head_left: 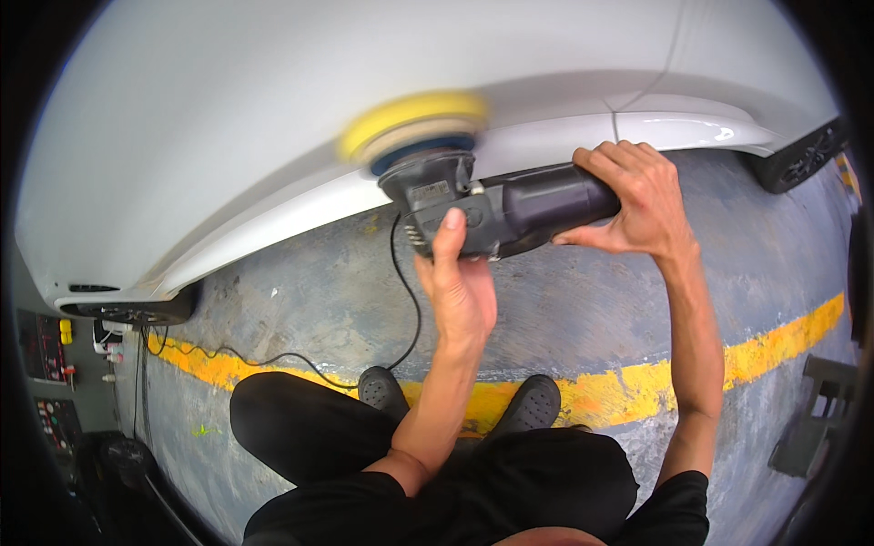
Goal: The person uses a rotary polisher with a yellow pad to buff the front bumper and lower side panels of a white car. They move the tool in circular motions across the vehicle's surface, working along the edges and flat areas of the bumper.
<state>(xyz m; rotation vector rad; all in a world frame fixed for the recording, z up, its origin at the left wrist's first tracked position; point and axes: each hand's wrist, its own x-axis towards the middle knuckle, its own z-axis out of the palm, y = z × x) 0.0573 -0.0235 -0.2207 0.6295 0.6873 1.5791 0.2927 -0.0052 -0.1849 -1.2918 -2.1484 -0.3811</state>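
A black power polisher (510,205) with a blurred yellow pad (410,114) on a blue backing plate is at the lower side panel of a white car (237,91), the pad at or against the paint. My left hand (460,282) is closed under and around the front housing of the polisher, thumb up along its side. My right hand (637,196) is wrapped round the cylindrical rear body, fingers over the top. A black cord (410,291) hangs from the tool to the floor.
Grey floor (300,300) with a yellow painted line (783,328) lies under my shoes. A wheel (797,159) is at upper right, another (150,308) at lower left. Tools and bottles (64,359) line the far left; a grey stepped object (810,414) stands at right.
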